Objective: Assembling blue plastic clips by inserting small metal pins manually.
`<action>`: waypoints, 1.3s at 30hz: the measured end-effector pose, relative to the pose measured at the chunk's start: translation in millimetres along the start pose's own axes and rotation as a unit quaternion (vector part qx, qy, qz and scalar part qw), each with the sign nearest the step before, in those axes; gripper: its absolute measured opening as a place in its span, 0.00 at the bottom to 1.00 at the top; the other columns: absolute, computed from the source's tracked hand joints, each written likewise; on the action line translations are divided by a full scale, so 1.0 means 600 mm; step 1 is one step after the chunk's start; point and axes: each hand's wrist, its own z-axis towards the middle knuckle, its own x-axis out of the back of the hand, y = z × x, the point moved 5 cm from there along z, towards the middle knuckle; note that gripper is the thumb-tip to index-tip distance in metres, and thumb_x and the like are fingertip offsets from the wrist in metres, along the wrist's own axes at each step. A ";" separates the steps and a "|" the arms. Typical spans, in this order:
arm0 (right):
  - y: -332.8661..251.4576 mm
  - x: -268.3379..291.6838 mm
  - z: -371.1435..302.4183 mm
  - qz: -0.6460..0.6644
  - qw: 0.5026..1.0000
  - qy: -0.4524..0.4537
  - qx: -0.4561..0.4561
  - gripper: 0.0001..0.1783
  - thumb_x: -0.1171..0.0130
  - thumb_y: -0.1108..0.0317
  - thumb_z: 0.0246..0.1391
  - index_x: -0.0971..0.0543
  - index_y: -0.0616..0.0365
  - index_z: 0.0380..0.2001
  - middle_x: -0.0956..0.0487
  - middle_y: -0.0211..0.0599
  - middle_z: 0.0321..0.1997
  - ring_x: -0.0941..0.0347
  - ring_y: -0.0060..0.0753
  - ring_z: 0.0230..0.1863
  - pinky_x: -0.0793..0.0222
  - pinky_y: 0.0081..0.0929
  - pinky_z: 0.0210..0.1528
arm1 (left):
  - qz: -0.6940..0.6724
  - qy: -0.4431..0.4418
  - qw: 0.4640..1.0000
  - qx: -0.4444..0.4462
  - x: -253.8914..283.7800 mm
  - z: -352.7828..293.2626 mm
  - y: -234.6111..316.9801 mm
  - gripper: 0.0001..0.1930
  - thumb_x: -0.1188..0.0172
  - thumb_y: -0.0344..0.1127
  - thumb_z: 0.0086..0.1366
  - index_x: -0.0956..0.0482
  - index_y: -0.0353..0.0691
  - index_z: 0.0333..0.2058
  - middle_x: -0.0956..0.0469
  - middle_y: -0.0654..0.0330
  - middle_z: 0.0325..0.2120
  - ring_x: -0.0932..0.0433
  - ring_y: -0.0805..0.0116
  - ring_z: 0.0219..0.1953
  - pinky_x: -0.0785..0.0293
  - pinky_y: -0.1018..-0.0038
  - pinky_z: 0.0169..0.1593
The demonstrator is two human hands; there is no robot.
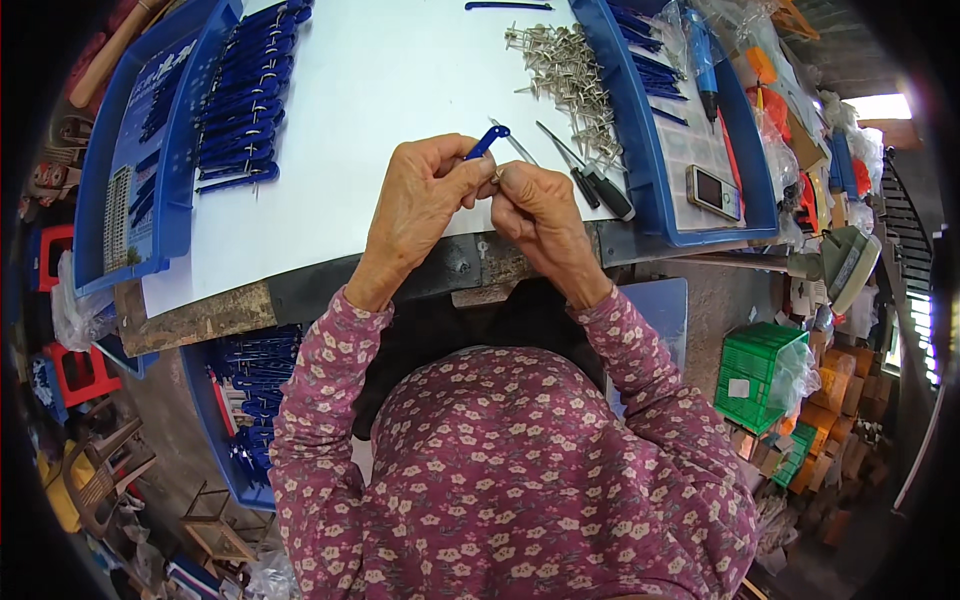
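Observation:
My left hand (425, 200) pinches a slim blue plastic piece (490, 141), its rounded end pointing up and away from me. My right hand (545, 220) is closed beside it, thumb against forefinger, on a tiny metal part (497, 174) that the fingertips mostly hide. Both hands meet over the near edge of the white-covered table (400, 90). To the right of them lies a heap of small silvery metal pins with flat heads (570, 80). A black-handled screwdriver (607, 192) and a thin pointed metal tool (517, 142) rest just below that heap.
Stacked blue pieces with metal ends (245, 100) stand beside a blue tray (180, 200) on the left. On the right, another blue tray (655, 190) holds blue pieces, a blue pen-like tool (703, 65) and a mobile phone (713, 192). A green crate (752, 375) sits on the floor.

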 end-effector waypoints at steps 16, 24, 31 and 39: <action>-0.031 0.012 0.007 -0.154 0.988 0.030 -0.014 0.23 0.57 0.55 0.59 0.26 0.68 0.28 0.31 0.30 0.12 0.49 0.11 0.10 0.55 0.11 0.13 | 0.014 -0.025 0.999 0.020 0.008 0.012 -0.001 0.08 0.44 0.35 0.57 0.24 0.36 0.30 0.34 0.71 0.12 0.45 0.89 0.12 0.55 0.90 0.14; 0.016 0.012 0.004 0.178 0.981 -0.033 -0.069 0.15 0.55 0.63 0.58 0.27 0.68 0.32 0.35 0.24 0.12 0.51 0.13 0.09 0.56 0.12 0.15 | 0.000 -0.025 1.000 0.008 0.002 0.014 -0.007 0.09 0.44 0.36 0.57 0.23 0.35 0.30 0.34 0.71 0.12 0.43 0.88 0.12 0.54 0.90 0.14; -0.052 -0.028 -0.009 -0.612 0.667 0.152 0.397 0.08 0.48 0.68 0.53 0.26 0.63 0.32 0.28 0.27 0.17 0.39 0.14 0.13 0.51 0.12 0.13 | 0.049 -0.010 0.999 -0.008 0.001 0.017 0.001 0.09 0.44 0.36 0.57 0.23 0.35 0.31 0.34 0.71 0.12 0.43 0.88 0.12 0.53 0.90 0.14; -0.007 0.011 0.011 0.037 0.994 -0.046 -0.087 0.23 0.58 0.57 0.59 0.29 0.72 0.32 0.34 0.28 0.13 0.51 0.11 0.09 0.54 0.11 0.13 | 0.022 -0.029 0.999 0.020 0.008 0.016 0.007 0.09 0.45 0.33 0.56 0.24 0.31 0.26 0.30 0.67 0.14 0.37 0.83 0.16 0.42 0.87 0.21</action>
